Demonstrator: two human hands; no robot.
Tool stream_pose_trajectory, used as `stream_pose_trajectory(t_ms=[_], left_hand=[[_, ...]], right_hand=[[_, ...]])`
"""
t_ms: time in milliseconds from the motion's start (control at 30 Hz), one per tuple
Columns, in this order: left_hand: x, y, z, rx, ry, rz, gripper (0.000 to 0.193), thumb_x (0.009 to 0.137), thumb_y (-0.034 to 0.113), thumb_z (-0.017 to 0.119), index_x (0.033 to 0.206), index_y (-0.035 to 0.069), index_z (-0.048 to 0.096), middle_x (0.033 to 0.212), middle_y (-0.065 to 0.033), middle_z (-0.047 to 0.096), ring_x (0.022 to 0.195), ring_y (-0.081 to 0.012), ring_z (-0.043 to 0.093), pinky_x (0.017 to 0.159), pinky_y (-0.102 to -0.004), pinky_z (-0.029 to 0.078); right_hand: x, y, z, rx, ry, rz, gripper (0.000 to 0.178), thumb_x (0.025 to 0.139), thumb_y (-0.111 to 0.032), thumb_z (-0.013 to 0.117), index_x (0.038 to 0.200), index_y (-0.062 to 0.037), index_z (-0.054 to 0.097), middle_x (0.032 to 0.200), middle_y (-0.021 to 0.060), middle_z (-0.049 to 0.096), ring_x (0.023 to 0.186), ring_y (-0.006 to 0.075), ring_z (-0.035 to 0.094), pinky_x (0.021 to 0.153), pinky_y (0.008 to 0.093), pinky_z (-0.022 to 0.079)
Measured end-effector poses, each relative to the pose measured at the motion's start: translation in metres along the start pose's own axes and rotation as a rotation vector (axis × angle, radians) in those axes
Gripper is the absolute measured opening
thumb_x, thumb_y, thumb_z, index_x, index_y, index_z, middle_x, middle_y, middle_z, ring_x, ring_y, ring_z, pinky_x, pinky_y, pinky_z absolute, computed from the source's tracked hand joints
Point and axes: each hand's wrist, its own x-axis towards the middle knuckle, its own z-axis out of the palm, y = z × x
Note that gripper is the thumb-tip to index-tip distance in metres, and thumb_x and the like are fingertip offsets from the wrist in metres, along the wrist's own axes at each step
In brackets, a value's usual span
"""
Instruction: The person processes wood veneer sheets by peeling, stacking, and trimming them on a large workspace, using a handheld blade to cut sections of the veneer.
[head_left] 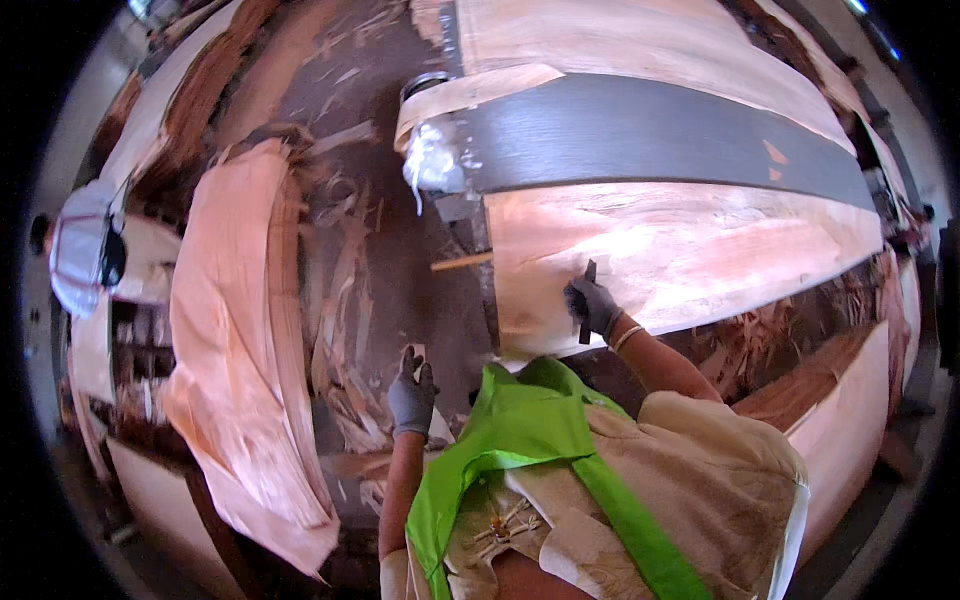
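My right hand [597,304], in a grey glove, is closed round a dark, flat, blade-like tool [584,332]. It is over a pale wood veneer sheet [690,245] lying on the grey-topped table [650,128]; whether the tool touches the sheet I cannot tell. Off the table's left end, my left hand [411,400], also gloved, is closed on a thin pale strip of veneer [440,428]. Part of that strip is hidden behind the fingers and palm.
A tall stack of veneer sheets [235,300] stands on the left. Torn veneer scraps [345,310] litter the floor beside it. A white plastic bag [433,158] hangs at the table's end, near a thin wooden stick [462,261]. Another person [85,250] is at far left.
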Motion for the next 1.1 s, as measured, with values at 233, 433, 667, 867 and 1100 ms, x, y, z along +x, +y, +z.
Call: stream_pose_trajectory(t_ms=[233, 433, 667, 867, 1100], left_hand=[[0.113, 0.046, 0.014, 0.747, -0.005, 0.671, 0.059, 0.077, 0.026, 0.06, 0.128, 0.007, 0.037, 0.136, -0.0211, 0.03, 0.117, -0.0358, 0.041, 0.092, -0.0391, 0.039], [0.189, 0.07, 0.031, 0.894, -0.351, 0.747, 0.036, 0.078, 0.035, 0.054, 0.108, 0.014, 0.055, 0.096, -0.012, 0.059, 0.087, -0.0322, 0.058, 0.075, -0.0445, 0.045], [0.256, 0.095, 0.023, 0.806, -0.475, 0.883, 0.019, 0.082, 0.023, 0.053, 0.095, 0.009, 0.057, 0.09, -0.0171, 0.06, 0.083, -0.0371, 0.057, 0.071, -0.0456, 0.045], [0.284, 0.125, 0.006, 0.864, -0.566, 0.946, 0.025, 0.083, 0.02, 0.053, 0.103, 0.006, 0.055, 0.081, -0.0197, 0.06, 0.077, -0.0378, 0.059, 0.067, -0.0444, 0.047], [0.273, 0.178, -0.031, 0.289, -1.294, 0.553, 0.032, 0.084, 0.013, 0.055, 0.115, 0.006, 0.051, 0.072, -0.0116, 0.061, 0.062, -0.0159, 0.061, 0.058, -0.0325, 0.049]], right_hand=[[-0.006, 0.004, 0.011, -0.009, 0.118, -0.018, 0.027, 0.083, -0.031, 0.057, 0.077, -0.0054, 0.057, 0.059, 0.0059, 0.055, 0.043, 0.0169, 0.049, 0.038, 0.0282, 0.039], [-0.016, 0.003, 0.023, 0.052, 0.258, -0.119, 0.026, 0.085, -0.023, 0.058, 0.108, -0.01, 0.056, 0.065, 0.0026, 0.055, 0.048, 0.013, 0.05, 0.04, 0.0256, 0.041], [-0.02, -0.006, 0.031, -0.048, 0.333, -0.099, 0.037, 0.079, -0.041, 0.062, 0.072, -0.0051, 0.064, 0.059, 0.004, 0.059, 0.043, 0.0136, 0.052, 0.038, 0.0256, 0.041], [-0.023, -0.006, 0.043, 0.062, 0.491, -0.144, 0.028, 0.08, -0.028, 0.06, 0.08, -0.0008, 0.065, 0.063, 0.008, 0.061, 0.046, 0.0158, 0.055, 0.043, 0.0268, 0.043], [-0.02, 0.003, 0.085, 0.228, 0.812, -0.361, 0.041, 0.083, -0.038, 0.058, 0.078, 0.0022, 0.061, 0.063, 0.0106, 0.061, 0.046, 0.0196, 0.057, 0.042, 0.0304, 0.046]])
